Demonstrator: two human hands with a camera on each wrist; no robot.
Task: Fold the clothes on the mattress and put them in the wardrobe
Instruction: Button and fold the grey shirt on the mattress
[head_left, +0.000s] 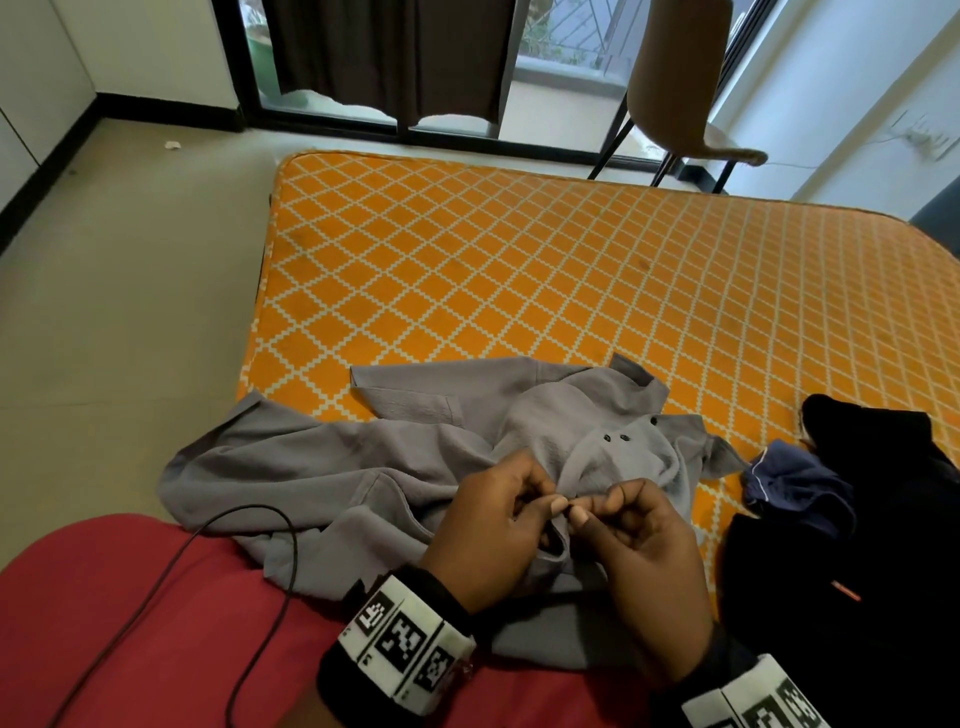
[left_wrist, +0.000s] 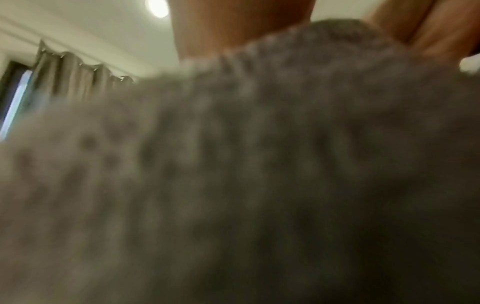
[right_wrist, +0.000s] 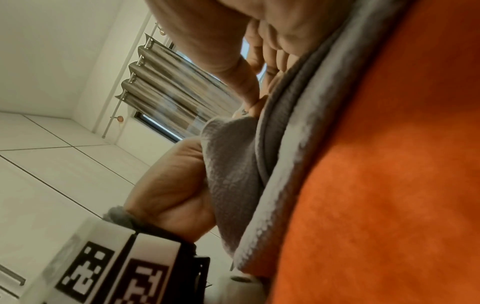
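Both hands, left hand (head_left: 491, 525) and right hand (head_left: 636, 551), pinch the grey shirt (head_left: 322, 467) placket at 6 o'clock; a hasty tug risks popping its button (head_left: 570, 506).

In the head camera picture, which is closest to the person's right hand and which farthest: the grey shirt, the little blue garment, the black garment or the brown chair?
From the right hand:
1. Grey shirt: pinched in its fingers, in front of the person.
2. Blue garment: to the right, on the mattress.
3. Black garment: just beyond the blue one, at the right edge.
4. Brown chair: far off, past the mattress by the window.
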